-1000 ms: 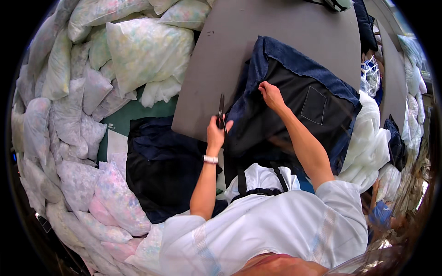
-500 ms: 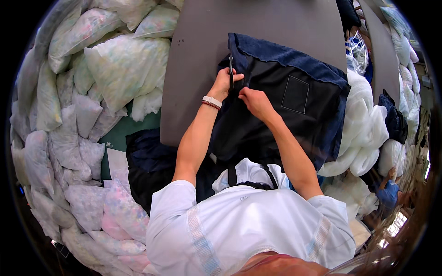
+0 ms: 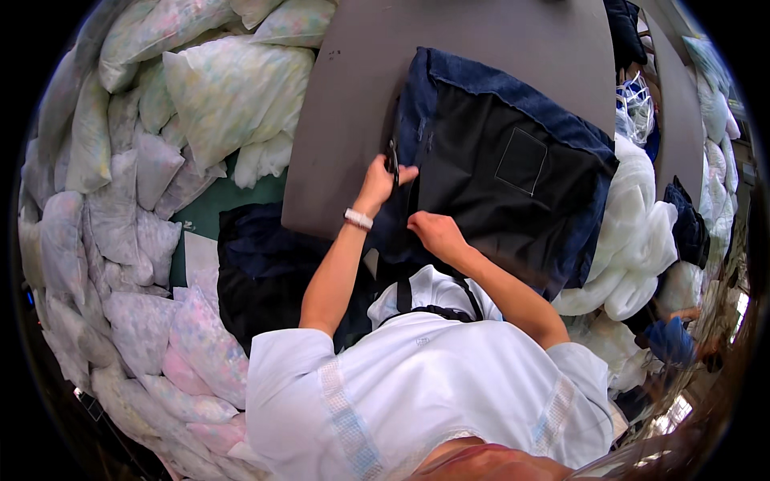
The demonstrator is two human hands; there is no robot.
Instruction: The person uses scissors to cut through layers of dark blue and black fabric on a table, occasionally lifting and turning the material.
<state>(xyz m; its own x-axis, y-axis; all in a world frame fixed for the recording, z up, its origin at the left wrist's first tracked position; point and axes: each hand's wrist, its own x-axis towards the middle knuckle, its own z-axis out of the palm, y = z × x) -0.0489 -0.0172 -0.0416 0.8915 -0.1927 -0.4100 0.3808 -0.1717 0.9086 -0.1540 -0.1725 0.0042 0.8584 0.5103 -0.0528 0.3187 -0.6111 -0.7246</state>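
A large black-and-navy cloth piece [image 3: 473,176], like a cushion cover, lies spread over the near part of the table. Its blue edges are folded over, and pale stitching outlines a rectangle on the black part. At its left edge, my left hand [image 3: 375,188] is closed around slim black scissors [image 3: 392,156] that point away from me. One or more of its fingers reach over the cloth. Nearer to me, my right hand [image 3: 438,234] has its fingertips pinched at the cloth's left seam. What lies between those fingertips is too small to see clearly.
The grey table [image 3: 345,120] extends ahead. Plump filled pillows [image 3: 241,88] are heaped along the left. White fluffy filling [image 3: 634,232] bulges at the table's right side. Dark folded fabric [image 3: 265,272] hangs at the near left. Someone in blue [image 3: 672,341] is at the far right.
Both hands have come nearer to my body along the cloth's left edge. The scissors have moved with my left hand, and my right hand still pinches.
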